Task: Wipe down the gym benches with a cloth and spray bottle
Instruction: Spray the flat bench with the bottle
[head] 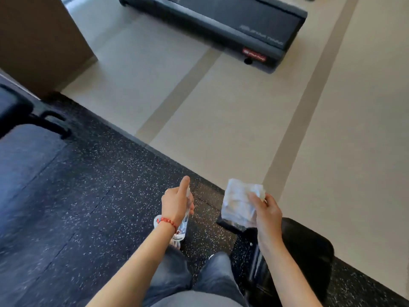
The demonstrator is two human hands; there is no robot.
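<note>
My left hand (177, 202) grips a clear spray bottle (183, 224), index finger stretched forward over its top; a red bead bracelet circles the wrist. My right hand (265, 209) holds a crumpled white cloth (240, 201) by its right edge. Both hands hover above the black speckled rubber floor (88, 196). A black padded bench seat (309, 247) lies low at the right, under my right forearm. Another dark bench pad (24, 147) with a black handle shows at the left edge, blurred.
A dark treadmill deck (221, 25) stands at the top on the beige striped floor (221, 120). A brown wall or column (37, 41) rises at the upper left. My legs in grey trousers fill the bottom centre.
</note>
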